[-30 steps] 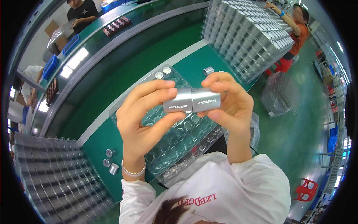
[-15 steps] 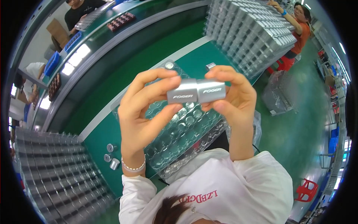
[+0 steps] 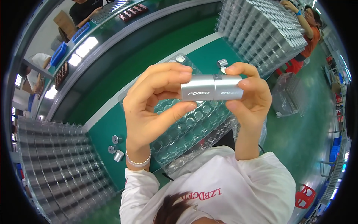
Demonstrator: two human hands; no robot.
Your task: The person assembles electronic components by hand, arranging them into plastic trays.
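Two short silver metal cylinders meet end to end in front of me, printed sides up and nearly level. My left hand [image 3: 154, 99] pinches the left cylinder [image 3: 198, 85] between thumb and fingertips. The right cylinder [image 3: 226, 84] is gripped by thumb and fingers of my right hand [image 3: 253, 95]. A small dark recess shows at the top of the seam. Below both hands lies a clear plastic tray [image 3: 194, 118] with round pockets, most of them see-through. Just beyond my right fingers, another silver cylinder [image 3: 222, 62] rests on the green tabletop.
Several loose silver cylinders [image 3: 118, 155] lie left of my wrist. Tall stacks of clear trays stand at the near left [image 3: 59, 160] and far right [image 3: 264, 30]. A conveyor [image 3: 149, 48] runs behind the table. Co-workers sit across it; another person [image 3: 313, 39] stands by the right stack.
Both hands have shifted right with the cylinders. The two cylinders, slightly tilted and out of line before, now line up, and a recess has turned into view at their seam.
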